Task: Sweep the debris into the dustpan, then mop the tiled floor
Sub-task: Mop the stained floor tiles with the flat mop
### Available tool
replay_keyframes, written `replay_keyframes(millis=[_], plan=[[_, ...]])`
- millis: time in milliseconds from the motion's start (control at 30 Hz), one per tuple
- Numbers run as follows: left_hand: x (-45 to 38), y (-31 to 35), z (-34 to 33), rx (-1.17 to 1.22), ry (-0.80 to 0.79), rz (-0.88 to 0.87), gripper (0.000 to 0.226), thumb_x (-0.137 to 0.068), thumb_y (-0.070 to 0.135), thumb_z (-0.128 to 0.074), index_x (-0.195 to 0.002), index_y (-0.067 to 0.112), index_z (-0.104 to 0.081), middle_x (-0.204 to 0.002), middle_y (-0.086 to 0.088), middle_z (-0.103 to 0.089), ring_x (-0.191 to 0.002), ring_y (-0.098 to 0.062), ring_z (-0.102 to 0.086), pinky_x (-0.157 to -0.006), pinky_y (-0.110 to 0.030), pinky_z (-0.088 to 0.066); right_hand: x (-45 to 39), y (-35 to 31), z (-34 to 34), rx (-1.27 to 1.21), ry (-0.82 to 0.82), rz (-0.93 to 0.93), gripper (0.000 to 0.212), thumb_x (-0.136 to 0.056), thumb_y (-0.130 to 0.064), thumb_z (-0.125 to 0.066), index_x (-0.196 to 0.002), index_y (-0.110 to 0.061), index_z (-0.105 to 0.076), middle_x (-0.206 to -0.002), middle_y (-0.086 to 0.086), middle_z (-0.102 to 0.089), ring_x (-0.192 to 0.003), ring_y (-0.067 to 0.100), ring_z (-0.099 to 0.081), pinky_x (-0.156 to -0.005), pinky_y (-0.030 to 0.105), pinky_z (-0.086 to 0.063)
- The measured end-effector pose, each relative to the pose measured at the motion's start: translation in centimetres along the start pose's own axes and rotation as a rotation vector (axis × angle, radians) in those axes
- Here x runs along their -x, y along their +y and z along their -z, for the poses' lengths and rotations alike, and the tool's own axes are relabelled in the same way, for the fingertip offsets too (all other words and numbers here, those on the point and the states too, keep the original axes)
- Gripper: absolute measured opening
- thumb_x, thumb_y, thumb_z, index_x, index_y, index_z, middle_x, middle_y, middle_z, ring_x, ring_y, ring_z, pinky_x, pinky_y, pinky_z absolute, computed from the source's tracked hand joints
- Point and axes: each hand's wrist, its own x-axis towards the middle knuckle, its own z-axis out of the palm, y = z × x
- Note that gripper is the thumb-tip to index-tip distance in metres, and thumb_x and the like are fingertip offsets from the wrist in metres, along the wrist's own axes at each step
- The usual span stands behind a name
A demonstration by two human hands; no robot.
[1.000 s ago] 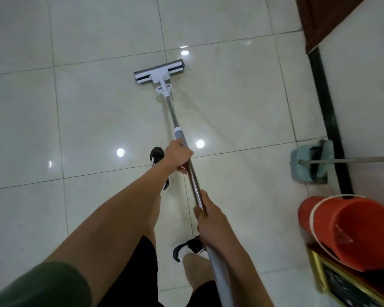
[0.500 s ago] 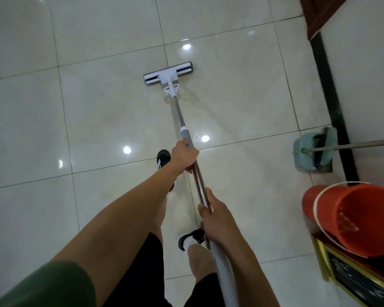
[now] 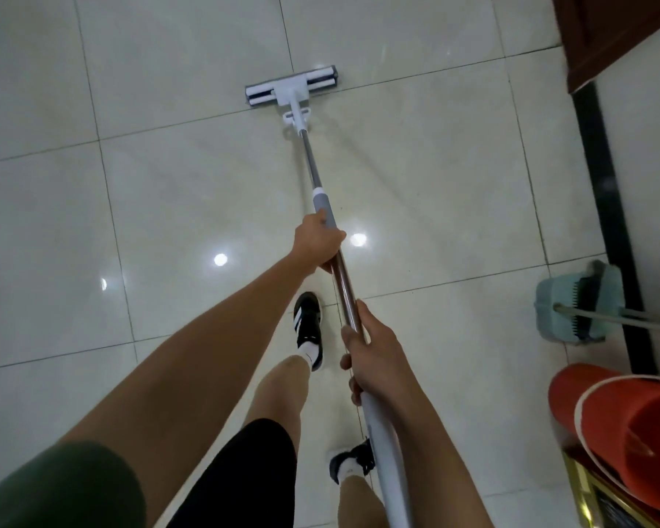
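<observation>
Mop head (image 3: 291, 86) farther out; handle (image 3: 343, 287) inside both hands' fingers (image 3: 334, 238).

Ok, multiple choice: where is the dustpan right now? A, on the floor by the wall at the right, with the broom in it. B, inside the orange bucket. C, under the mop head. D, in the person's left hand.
A: the teal dustpan sits on the tiled floor against the wall at the right with the broom head resting in it, while both hands grip the mop handle.
</observation>
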Motion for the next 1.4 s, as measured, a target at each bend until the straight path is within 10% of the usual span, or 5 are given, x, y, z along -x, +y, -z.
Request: replay_keyframes(millis=[167, 500, 933, 1133, 1400], plan=[[-7.2, 6.3, 5.9, 0.037, 0.019, 0.008, 0.046, -0.094, 0.013, -0.064, -0.137, 0.011, -0.046, -0.107, -0.015, -0.059, -0.077, -0.031, -0.070, -0.050, -0.037, -0.061, -6.4, -8.0, -1.0, -0.084, 0.005, 0.029, 0.044, -0.104, -0.026, -0.046, -0.146, -0.033, -0.040, -0.080, 0.002, -0.061, -0.053, 0.007, -0.056, -0.050, 0.021, -0.048], [-7.1, 5.3, 5.1, 0.011, -0.049, 0.037, 0.029, -0.094, 0.011, -0.063, -0.120, 0.011, -0.050, -0.103, -0.016, -0.060, -0.074, -0.030, -0.070, -0.044, -0.032, -0.056, -5.8, -5.9, -1.6, -0.028, 0.043, 0.047, 0.048, -0.104, -0.030, -0.042, -0.151, -0.034, -0.033, -0.093, -0.002, -0.056, -0.063, 0.006, -0.053, -0.057, 0.020, -0.046], [9.6, -5.5, -4.9, -0.154, -0.099, 0.054, 0.019, -0.098, 0.015, -0.063, -0.110, 0.001, -0.056, -0.088, -0.020, -0.066, -0.067, -0.032, -0.071, -0.053, -0.041, -0.062, 5.2, 14.7, -3.4, -0.087, 0.050, 0.115, 0.040, -0.101, -0.033, -0.040, -0.142, -0.035, -0.041, -0.094, 0.001, -0.058, -0.081, 0.019, -0.057, -0.080, 0.047, -0.057], [20.4, -14.7, -13.6, -0.144, -0.134, 0.064, 0.022, -0.097, 0.017, -0.066, -0.110, 0.004, -0.053, -0.087, -0.020, -0.066, -0.054, -0.027, -0.071, -0.053, -0.042, -0.062, 14.0, 29.4, -2.8, -0.174, 0.076, 0.035, 0.037, -0.095, -0.040, -0.045, -0.131, -0.050, -0.043, -0.079, -0.004, -0.060, -0.058, 0.016, -0.057, -0.044, 0.030, -0.051], [30.6, -21.1, -19.8, -0.120, -0.181, 0.068, 0.023, -0.096, 0.017, -0.066, -0.111, 0.010, -0.050, -0.090, -0.017, -0.061, -0.054, -0.028, -0.068, -0.046, -0.037, -0.058, 23.9, 38.0, -1.0, -0.028, 0.024, 0.027, 0.047, -0.103, -0.030, -0.040, -0.149, -0.033, -0.035, -0.107, -0.003, -0.062, -0.082, 0.010, -0.062, -0.072, 0.020, -0.052]])
